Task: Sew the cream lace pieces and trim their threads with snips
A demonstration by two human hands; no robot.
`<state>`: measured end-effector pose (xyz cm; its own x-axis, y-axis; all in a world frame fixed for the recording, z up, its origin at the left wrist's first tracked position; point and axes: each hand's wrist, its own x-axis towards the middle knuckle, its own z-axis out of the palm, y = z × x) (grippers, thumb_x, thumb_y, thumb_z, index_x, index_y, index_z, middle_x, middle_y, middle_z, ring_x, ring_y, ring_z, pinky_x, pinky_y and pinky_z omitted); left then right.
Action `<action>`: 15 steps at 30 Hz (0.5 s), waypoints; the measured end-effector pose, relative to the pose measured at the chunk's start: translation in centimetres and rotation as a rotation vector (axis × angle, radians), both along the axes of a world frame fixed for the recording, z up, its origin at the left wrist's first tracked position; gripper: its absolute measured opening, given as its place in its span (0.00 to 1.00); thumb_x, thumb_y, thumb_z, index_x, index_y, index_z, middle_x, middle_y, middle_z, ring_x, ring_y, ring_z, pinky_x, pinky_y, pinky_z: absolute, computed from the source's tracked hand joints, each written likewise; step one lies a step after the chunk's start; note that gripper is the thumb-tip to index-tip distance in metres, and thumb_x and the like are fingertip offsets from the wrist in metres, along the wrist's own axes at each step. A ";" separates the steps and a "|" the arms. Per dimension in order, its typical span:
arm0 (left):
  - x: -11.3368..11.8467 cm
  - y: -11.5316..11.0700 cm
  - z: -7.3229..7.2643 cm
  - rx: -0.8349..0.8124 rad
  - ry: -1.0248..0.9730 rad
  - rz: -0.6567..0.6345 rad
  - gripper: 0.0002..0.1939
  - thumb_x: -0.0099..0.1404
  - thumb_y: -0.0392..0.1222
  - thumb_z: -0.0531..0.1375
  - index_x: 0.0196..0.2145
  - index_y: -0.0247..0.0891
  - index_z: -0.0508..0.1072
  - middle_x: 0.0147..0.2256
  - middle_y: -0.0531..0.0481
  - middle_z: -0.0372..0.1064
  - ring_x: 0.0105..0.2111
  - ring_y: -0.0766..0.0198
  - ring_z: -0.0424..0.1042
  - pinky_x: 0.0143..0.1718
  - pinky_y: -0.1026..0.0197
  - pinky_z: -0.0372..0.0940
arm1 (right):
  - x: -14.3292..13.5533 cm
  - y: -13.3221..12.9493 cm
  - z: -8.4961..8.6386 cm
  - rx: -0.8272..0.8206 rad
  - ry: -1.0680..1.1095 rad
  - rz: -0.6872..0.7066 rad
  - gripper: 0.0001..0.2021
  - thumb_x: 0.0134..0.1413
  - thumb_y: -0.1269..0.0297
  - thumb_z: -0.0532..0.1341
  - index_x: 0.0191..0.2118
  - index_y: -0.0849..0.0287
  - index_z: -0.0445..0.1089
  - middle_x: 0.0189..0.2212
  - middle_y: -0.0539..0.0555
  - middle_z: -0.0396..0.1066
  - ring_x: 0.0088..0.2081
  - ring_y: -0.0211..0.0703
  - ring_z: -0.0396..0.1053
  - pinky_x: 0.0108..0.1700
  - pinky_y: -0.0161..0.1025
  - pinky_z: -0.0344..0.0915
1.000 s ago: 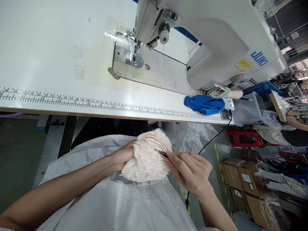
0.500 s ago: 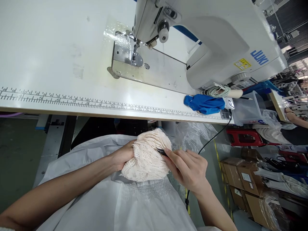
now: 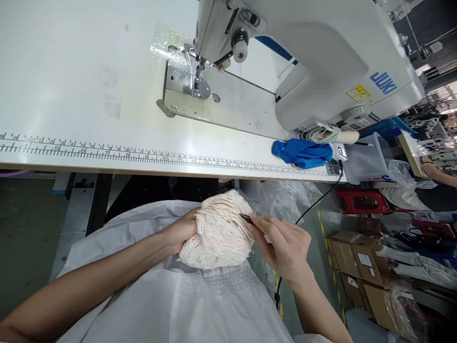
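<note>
A gathered bundle of cream eyelet lace fabric (image 3: 217,233) is held above my lap, below the table edge. My left hand (image 3: 181,231) grips it from the left side; its fingers go under the cloth and are hidden. Between the thumb and fingers of my right hand (image 3: 282,243) is a small dark pointed tool (image 3: 245,218), mostly covered by the hand, so its kind cannot be made out. The tip touches the gathers at the right side of the lace. White cloth with a shirred band (image 3: 217,281) lies over my lap.
A white sewing machine (image 3: 321,62) stands on the white table (image 3: 89,105), which has a printed ruler along its front edge. Blue cloth (image 3: 303,153) and a coil of cord (image 3: 323,133) lie at the right. A black cable (image 3: 317,201) hangs down nearby. Cardboard boxes (image 3: 371,267) stand on the right.
My right hand has shifted slightly right and up, drawing the dark tool from the middle of the gathers toward their right edge. My left hand and the lace stay nearly still.
</note>
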<state>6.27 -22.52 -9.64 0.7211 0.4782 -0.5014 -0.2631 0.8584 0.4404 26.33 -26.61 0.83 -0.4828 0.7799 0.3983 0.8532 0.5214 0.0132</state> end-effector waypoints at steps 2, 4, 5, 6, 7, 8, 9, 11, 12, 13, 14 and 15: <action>0.0 0.0 0.0 0.004 0.020 0.014 0.19 0.47 0.34 0.71 0.39 0.38 0.79 0.37 0.46 0.78 0.43 0.47 0.75 0.42 0.53 0.70 | 0.0 -0.1 0.2 -0.006 0.028 0.005 0.07 0.58 0.74 0.63 0.43 0.64 0.69 0.22 0.47 0.69 0.21 0.30 0.62 0.24 0.33 0.52; 0.0 0.0 0.0 0.007 0.061 0.024 0.21 0.46 0.36 0.72 0.40 0.38 0.78 0.38 0.45 0.78 0.43 0.47 0.75 0.44 0.52 0.70 | -0.1 -0.2 0.3 -0.016 0.037 0.017 0.08 0.58 0.74 0.64 0.43 0.64 0.69 0.22 0.47 0.69 0.21 0.30 0.63 0.24 0.33 0.53; 0.0 0.0 0.1 0.006 0.082 0.024 0.22 0.46 0.38 0.73 0.41 0.38 0.78 0.39 0.45 0.78 0.43 0.47 0.75 0.45 0.51 0.69 | -0.1 -0.2 0.3 -0.018 0.030 0.023 0.08 0.58 0.74 0.64 0.43 0.64 0.69 0.22 0.47 0.70 0.21 0.30 0.63 0.24 0.33 0.53; 0.1 0.0 0.1 0.005 0.099 0.022 0.23 0.46 0.39 0.73 0.42 0.37 0.78 0.40 0.44 0.78 0.43 0.46 0.75 0.45 0.51 0.69 | -0.2 -0.2 0.3 -0.020 0.013 0.031 0.08 0.58 0.73 0.64 0.43 0.64 0.69 0.22 0.46 0.70 0.21 0.30 0.63 0.24 0.34 0.52; 0.1 0.1 0.2 0.003 0.112 0.021 0.24 0.46 0.41 0.73 0.43 0.37 0.77 0.40 0.44 0.78 0.43 0.46 0.76 0.45 0.50 0.69 | -0.2 -0.2 0.2 -0.020 -0.009 0.038 0.08 0.58 0.72 0.65 0.43 0.63 0.69 0.22 0.46 0.70 0.21 0.30 0.63 0.24 0.34 0.52; 0.1 0.1 0.2 0.000 0.120 0.020 0.26 0.46 0.42 0.73 0.44 0.36 0.76 0.40 0.43 0.78 0.42 0.46 0.76 0.44 0.50 0.69 | -0.3 -0.2 0.2 -0.022 -0.033 0.047 0.08 0.58 0.71 0.65 0.43 0.63 0.69 0.22 0.46 0.70 0.21 0.29 0.62 0.24 0.34 0.51; 0.1 0.1 0.3 -0.001 0.128 0.021 0.27 0.46 0.43 0.73 0.45 0.35 0.76 0.40 0.43 0.78 0.42 0.46 0.76 0.44 0.50 0.69 | -0.3 -0.2 0.1 -0.021 -0.052 0.054 0.08 0.58 0.71 0.65 0.43 0.63 0.68 0.22 0.45 0.70 0.21 0.29 0.62 0.24 0.34 0.51; 0.1 0.1 0.3 0.008 0.142 0.025 0.28 0.46 0.42 0.73 0.46 0.35 0.75 0.40 0.43 0.78 0.42 0.46 0.76 0.43 0.51 0.70 | -0.4 -0.1 0.1 -0.021 -0.072 0.063 0.09 0.58 0.70 0.65 0.44 0.63 0.68 0.22 0.46 0.70 0.21 0.30 0.62 0.24 0.34 0.50; 0.1 0.1 0.2 0.021 0.136 0.023 0.28 0.46 0.42 0.73 0.46 0.35 0.75 0.41 0.43 0.78 0.43 0.46 0.76 0.44 0.51 0.70 | -0.5 0.0 0.0 -0.022 -0.074 0.066 0.09 0.58 0.70 0.65 0.44 0.63 0.68 0.22 0.46 0.71 0.21 0.30 0.62 0.24 0.34 0.50; 0.1 0.1 0.2 0.037 0.125 0.022 0.27 0.47 0.42 0.73 0.46 0.35 0.76 0.42 0.43 0.78 0.43 0.46 0.76 0.45 0.51 0.70 | -0.5 0.0 0.0 -0.021 -0.070 0.067 0.09 0.58 0.69 0.65 0.44 0.63 0.68 0.22 0.46 0.71 0.21 0.30 0.62 0.24 0.34 0.50; 0.1 0.0 0.2 0.055 0.108 0.019 0.26 0.48 0.42 0.72 0.46 0.36 0.76 0.42 0.42 0.77 0.44 0.46 0.76 0.46 0.50 0.69 | -0.6 0.0 0.0 -0.021 -0.065 0.067 0.09 0.58 0.69 0.65 0.44 0.63 0.68 0.23 0.46 0.71 0.21 0.30 0.62 0.24 0.34 0.50; 0.1 0.0 0.1 0.069 0.093 0.017 0.25 0.50 0.43 0.71 0.46 0.36 0.76 0.43 0.42 0.77 0.45 0.46 0.75 0.47 0.50 0.69 | -0.6 0.1 0.0 -0.021 -0.059 0.065 0.09 0.58 0.69 0.65 0.43 0.63 0.68 0.22 0.46 0.71 0.21 0.29 0.62 0.24 0.34 0.50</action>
